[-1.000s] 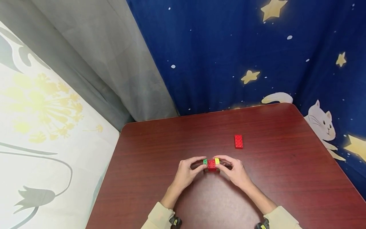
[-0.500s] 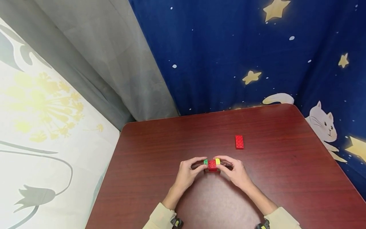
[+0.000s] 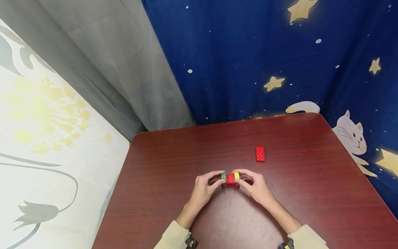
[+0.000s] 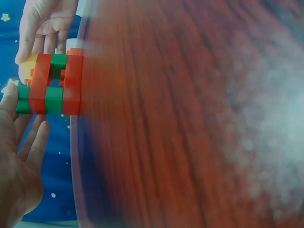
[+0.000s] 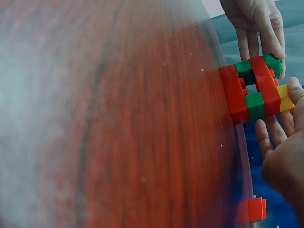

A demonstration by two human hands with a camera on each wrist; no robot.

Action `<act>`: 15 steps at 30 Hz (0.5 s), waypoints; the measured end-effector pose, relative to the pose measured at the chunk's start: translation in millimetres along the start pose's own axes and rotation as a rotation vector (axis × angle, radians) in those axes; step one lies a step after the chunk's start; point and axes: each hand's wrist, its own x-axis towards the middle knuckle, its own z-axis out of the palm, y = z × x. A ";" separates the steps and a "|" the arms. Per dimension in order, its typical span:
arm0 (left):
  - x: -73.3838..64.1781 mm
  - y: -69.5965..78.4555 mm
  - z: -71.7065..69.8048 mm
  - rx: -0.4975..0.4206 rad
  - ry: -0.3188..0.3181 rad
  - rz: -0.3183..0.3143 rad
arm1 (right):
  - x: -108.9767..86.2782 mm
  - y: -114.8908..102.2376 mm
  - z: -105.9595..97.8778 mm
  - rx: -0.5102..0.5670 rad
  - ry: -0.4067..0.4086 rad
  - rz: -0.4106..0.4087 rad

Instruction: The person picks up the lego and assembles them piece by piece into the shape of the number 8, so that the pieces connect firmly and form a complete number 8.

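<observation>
A small tower of toy building bricks stands on the table between both hands. Its lower red brick (image 4: 72, 92) carries two green bricks (image 5: 255, 105), one at each end with a gap between. Across these lies the upper red brick (image 3: 230, 178). On top, a green brick (image 3: 223, 176) sits at the left end and a yellow brick (image 3: 237, 175) at the right end. My left hand (image 3: 202, 187) pinches that top green brick between thumb and fingers. With thumb and fingertips, my right hand (image 3: 258, 187) pinches the yellow brick.
A loose red brick (image 3: 260, 154) lies on the dark red table (image 3: 174, 152), behind the tower and to its right. A grey curtain (image 3: 124, 69) and a blue star-patterned curtain (image 3: 236, 62) hang past the table's far edge.
The head view has shifted slightly. Both hands keep the same pinch on the green and yellow bricks, and the bricks have not visibly moved.
</observation>
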 end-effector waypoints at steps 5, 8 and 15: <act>0.6 -0.9 -2.4 0.024 -0.010 0.017 | 1.6 2.2 -3.5 0.003 -0.025 0.040; 1.4 -0.7 -4.1 0.026 -0.028 0.001 | 4.0 4.6 -7.7 0.004 -0.029 0.047; 2.5 0.1 -4.1 0.031 -0.032 0.013 | 14.2 14.1 -24.9 -0.113 0.312 0.028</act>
